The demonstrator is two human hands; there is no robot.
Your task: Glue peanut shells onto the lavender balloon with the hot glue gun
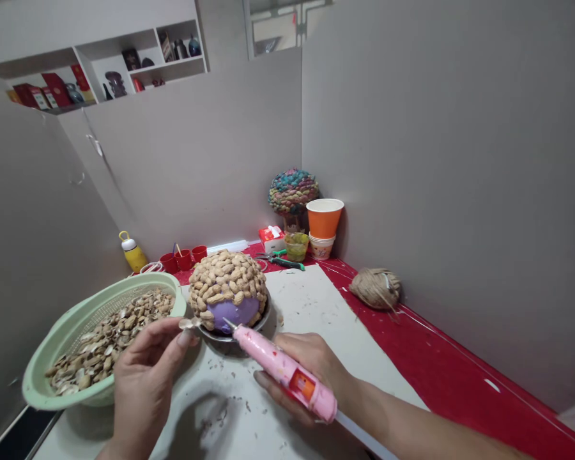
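Above a pale board (306, 300), the left hand (146, 367) pinches one shell (190, 324) and the right hand (316, 364) wraps around one pink glue gun (263, 351), its nozzle (229, 324) near the purple patch (242, 310) of one peanut-covered ball (227, 278). One metal bowl (267, 315) holds the ball; one green basket (32, 383), many shells. Three red cups (184, 259) stand behind.

The left hand (146, 377) holds a shell (188, 324) in its fingers (172, 352), and the right hand (316, 361) holds a pink glue gun (273, 361), whose tip points at the bare purple part of a ball (234, 312). This ball, mostly covered with peanuts (227, 275), sits in a dish (266, 317) on the surface (306, 306). On the left there is a green basket (38, 380) with many pieces, and on the right lies some twine (374, 287).
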